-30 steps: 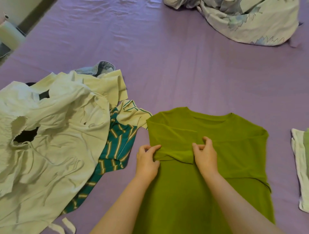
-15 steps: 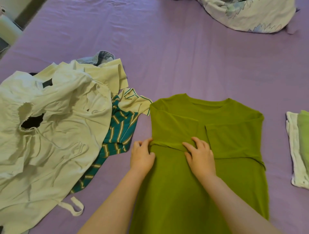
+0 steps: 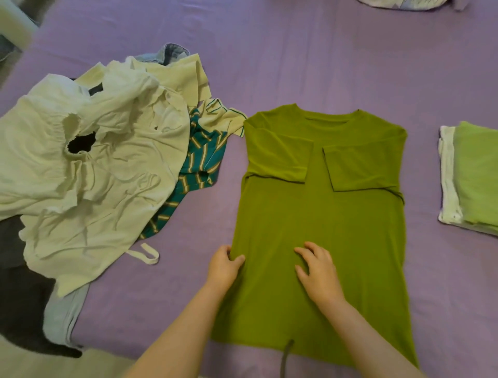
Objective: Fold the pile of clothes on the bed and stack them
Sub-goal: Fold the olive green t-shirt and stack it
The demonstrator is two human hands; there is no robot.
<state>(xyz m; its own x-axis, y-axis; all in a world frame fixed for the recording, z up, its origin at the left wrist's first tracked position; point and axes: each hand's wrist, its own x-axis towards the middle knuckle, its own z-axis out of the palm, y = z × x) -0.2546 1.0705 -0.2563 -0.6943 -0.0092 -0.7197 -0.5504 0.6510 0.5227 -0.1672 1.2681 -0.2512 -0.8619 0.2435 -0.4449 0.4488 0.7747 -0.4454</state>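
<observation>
An olive-green T-shirt (image 3: 323, 215) lies flat on the purple bed sheet (image 3: 296, 67), neck away from me, both sleeves folded inward across the chest. My left hand (image 3: 223, 265) is at the shirt's left side edge, low on the body, thumb on the fabric and fingers curled at the edge, pinching it. My right hand (image 3: 319, 271) rests on the middle of the shirt with fingers spread and lightly bent. To the left lies the unfolded pile of clothes (image 3: 89, 167), mostly white garments.
A teal striped garment (image 3: 199, 162), some denim (image 3: 169, 52) and a dark grey piece (image 3: 18, 296) show under the pile. A folded stack (image 3: 474, 175), light green on white, lies at the right edge. Patterned bedding (image 3: 398, 3) is at the top.
Both hands slid down from the left sleeve fold toward me to the lower body of the green shirt. The left sleeve now lies flat, folded in.
</observation>
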